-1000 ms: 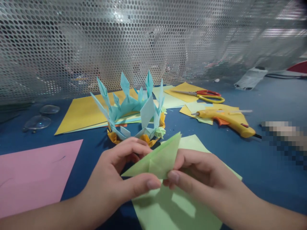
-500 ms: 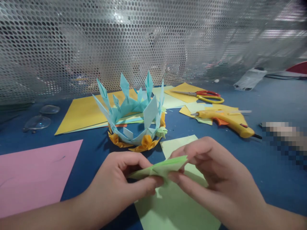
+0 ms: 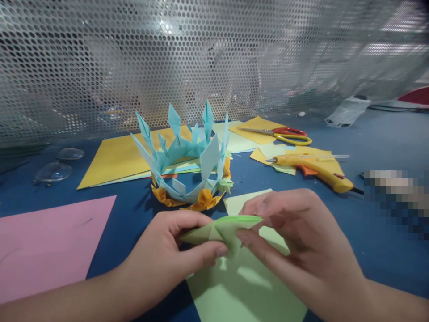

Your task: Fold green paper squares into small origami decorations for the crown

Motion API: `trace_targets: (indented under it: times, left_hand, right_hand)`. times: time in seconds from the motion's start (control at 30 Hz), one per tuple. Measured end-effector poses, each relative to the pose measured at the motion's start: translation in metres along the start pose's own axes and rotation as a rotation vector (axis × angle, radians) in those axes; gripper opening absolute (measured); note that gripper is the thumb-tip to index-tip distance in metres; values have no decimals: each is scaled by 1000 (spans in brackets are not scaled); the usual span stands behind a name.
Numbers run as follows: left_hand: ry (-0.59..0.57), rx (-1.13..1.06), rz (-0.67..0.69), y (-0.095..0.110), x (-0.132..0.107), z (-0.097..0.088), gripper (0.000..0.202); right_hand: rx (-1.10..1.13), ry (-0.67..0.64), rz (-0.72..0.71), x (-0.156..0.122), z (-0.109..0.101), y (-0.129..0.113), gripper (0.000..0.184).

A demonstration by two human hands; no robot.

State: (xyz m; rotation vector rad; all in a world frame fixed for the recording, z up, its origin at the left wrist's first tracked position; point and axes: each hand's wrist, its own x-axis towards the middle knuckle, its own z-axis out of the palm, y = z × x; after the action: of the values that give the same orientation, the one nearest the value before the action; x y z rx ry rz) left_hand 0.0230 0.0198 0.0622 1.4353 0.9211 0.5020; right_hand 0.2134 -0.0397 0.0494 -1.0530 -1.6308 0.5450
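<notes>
A folded piece of green paper (image 3: pixel 223 231) is held in the air between both hands. My left hand (image 3: pixel 174 250) pinches its left part, thumb below and fingers behind. At the right end, my right hand (image 3: pixel 295 243) grips it between thumb and fingertips; part of those fingertips is hidden behind the paper. Under the hands lies a flat sheet of light green paper (image 3: pixel 248 290). Just beyond stands a light blue paper crown (image 3: pixel 177 147), with orange folded paper flowers (image 3: pixel 205 199) and a small green one (image 3: pixel 225 184) around its base.
A pink sheet (image 3: pixel 56 241) lies left, with glasses (image 3: pixel 53 171) behind it. Yellow sheets (image 3: pixel 110 156) lie behind the crown. Right of it are scissors (image 3: pixel 288 134), a yellow glue gun (image 3: pixel 315 167) and a blurred-out object (image 3: pixel 395 188). A perforated metal screen (image 3: pixel 201 58) stands behind.
The folded green paper has tilted, so more of its front face and a crease show. My right hand has shifted slightly right and still grips its end.
</notes>
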Motion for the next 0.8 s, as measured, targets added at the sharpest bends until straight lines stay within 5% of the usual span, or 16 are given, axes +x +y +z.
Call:
trace_targets:
  times: [0.2,0.4,0.67,0.8]
  left_hand:
    - [-3,-46,76,-4,3,-1,24]
    - [77,73,72,-1,1,0,22]
    - [115,120,64,2,-2,2,26]
    - [118,71,16,1,-1,2,24]
  right_hand:
    - [-107,-5,-24,-2,-2,2,32]
    - [-177,-33,-13,1,-5,-1,31]
    - [-497,76,-175,6,-8,-4,16]
    - [-478,-12,-286,7,-10,-7,21]
